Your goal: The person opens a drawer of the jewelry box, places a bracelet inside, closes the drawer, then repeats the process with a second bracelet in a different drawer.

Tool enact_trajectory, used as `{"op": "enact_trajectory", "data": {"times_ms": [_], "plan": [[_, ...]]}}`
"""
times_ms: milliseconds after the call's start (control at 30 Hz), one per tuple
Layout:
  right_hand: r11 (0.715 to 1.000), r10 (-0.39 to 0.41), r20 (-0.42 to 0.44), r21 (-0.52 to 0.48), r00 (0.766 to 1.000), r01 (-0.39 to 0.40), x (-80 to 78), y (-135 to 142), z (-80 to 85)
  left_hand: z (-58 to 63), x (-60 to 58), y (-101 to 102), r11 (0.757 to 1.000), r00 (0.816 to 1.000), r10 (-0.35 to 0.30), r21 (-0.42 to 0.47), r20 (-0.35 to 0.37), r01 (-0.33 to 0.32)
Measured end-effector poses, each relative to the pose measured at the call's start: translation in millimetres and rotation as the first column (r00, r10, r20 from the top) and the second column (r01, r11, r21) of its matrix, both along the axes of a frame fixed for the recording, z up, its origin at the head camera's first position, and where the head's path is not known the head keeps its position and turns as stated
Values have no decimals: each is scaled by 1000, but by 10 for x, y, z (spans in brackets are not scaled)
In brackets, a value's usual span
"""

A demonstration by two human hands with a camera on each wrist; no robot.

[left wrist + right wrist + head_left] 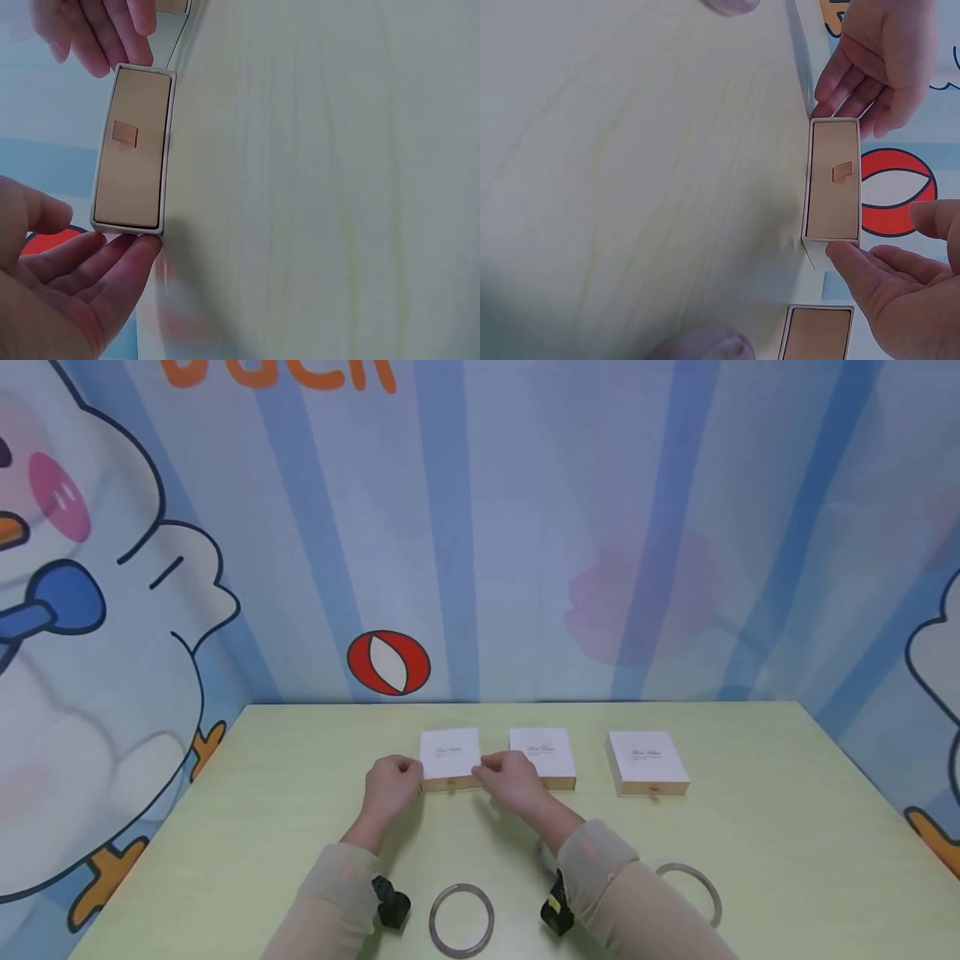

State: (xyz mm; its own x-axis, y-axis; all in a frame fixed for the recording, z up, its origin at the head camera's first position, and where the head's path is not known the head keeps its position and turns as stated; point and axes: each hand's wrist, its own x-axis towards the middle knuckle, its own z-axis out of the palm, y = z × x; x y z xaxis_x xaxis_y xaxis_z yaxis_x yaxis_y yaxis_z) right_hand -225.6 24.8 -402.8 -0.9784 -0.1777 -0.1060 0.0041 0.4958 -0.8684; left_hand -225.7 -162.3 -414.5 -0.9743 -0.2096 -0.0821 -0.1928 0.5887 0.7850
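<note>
A small white box (450,752) with a tan drawer front and pull tab stands on the table, leftmost of three alike. My left hand (392,787) touches its left end with the fingertips. At the opposite end, the fingers of my right hand (516,781) rest against the box's side. In the right wrist view, the right hand (911,292) has its thumb held off the box. The left wrist view shows the left hand (82,292) likewise, with fairly straight fingers under the box end. The drawer front (135,172) looks closed.
A second white box (551,756) stands just behind the right hand, a third (648,760) farther right. Nearer me lie a grey bangle (462,887) and another bangle (705,881) partly behind the right sleeve. A further pale round piece (545,857) is mostly hidden by the right wrist.
</note>
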Motion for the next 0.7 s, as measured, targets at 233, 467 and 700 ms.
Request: {"op": "enact_trajectory", "data": {"times_ms": [233, 467, 700], "plan": [[1000, 18, -17, 1, 1000, -18, -6, 30, 3, 44, 27, 17, 1000, 999, 27, -17, 24, -27], [1000, 11, -26, 3, 1000, -11, 4, 32, -8, 26, 16, 31, 999, 997, 22, 37, 70, -25], [1000, 22, -39, -2, 999, -22, 27, 23, -2, 21, 22, 39, 999, 997, 35, 20, 68, -37]]}}
